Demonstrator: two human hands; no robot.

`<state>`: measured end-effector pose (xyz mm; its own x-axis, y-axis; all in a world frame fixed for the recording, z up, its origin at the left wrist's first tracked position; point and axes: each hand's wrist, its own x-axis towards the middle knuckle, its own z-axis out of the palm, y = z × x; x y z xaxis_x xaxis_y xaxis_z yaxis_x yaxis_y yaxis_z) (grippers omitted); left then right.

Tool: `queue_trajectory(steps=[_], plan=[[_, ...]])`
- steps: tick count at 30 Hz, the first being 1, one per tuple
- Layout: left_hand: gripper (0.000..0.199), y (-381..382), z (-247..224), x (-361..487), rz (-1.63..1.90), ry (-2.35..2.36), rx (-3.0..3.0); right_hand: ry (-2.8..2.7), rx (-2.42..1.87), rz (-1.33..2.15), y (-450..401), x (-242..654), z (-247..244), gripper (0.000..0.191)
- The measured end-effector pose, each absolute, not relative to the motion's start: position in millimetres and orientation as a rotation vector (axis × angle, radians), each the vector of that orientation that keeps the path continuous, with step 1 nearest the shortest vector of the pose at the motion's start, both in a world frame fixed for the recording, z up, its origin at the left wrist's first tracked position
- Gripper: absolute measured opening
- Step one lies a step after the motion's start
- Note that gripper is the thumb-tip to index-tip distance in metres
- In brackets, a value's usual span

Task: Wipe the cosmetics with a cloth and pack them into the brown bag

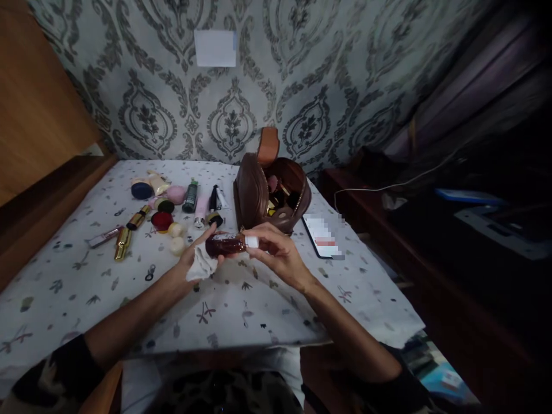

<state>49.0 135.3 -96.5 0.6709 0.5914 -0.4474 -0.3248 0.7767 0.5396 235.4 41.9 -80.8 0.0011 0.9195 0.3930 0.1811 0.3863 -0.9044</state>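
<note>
This looks like a room in a home: ornate wallpaper (233, 123) rises behind a printed tablecloth (276, 325), wooden furniture (38, 109) stands at the left, curtain-like fabric (466, 100) hangs at the right, and cosmetics (162, 221) lie loose beside a bag (249, 195).

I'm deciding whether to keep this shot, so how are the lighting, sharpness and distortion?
Head view: dim overall, far right nearly black; head view: the wooden panel and table edges slant outward, suggesting wide-angle distortion; head view: blocky pixels cover much of the phone screen; head view: the bottle shows small glints, its markings too soft to read.
</note>
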Motion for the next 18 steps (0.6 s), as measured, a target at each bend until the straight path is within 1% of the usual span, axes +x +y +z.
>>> queue_trajectory(steps=[2,6,11,14,16,18], plan=[[0.031,129.0,-88.6,56.0,0.529,0.672,0.447,-1.436,-1.048,0.826,39.3,242.9,-74.7,0.027],[0.02,115.1,-71.3,68.7,0.732,0.609,0.716,-1.303,-1.05,0.92,40.2,250.9,-65.1,0.029],[0.033,113.5,-51.8,84.2,0.824,0.531,1.011,-1.241,-1.106,0.934,44.0,271.4,-33.7,0.032],[0.038,121.7,-43.2,98.9,0.872,0.552,1.108,-1.306,-1.135,0.789,45.1,295.5,0.4,0.033],[0.032,126.1,-38.4,110.7,0.902,0.558,1.296,-1.345,-1.136,0.602,46.3,312.9,22.9,0.032],[0.023,127.3,-34.9,123.5,0.91,0.544,1.617,-1.393,-1.155,0.442,49.1,328.2,39.5,0.03]])
